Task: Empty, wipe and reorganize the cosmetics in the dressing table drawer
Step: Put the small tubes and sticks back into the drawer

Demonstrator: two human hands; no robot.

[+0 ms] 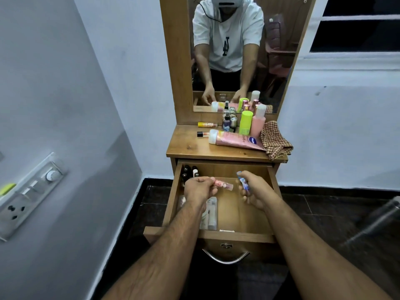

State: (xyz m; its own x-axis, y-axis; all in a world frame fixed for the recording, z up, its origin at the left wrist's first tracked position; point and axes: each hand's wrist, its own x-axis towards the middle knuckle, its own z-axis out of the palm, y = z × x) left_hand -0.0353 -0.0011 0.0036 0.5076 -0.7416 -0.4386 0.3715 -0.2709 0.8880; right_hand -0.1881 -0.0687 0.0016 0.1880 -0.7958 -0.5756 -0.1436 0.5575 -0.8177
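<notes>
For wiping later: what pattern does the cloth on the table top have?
The folded cloth has a small brown-and-cream check pattern, seen in the head view.

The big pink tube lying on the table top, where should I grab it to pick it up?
Grab the pink tube around its fat middle, coming from above. It lies flat with its white cap pointing left; bottles crowd just behind it.

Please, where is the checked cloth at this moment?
In the head view, the checked cloth lies on the right end of the dressing table top, beside the lying pink tube, above the open drawer.
</notes>
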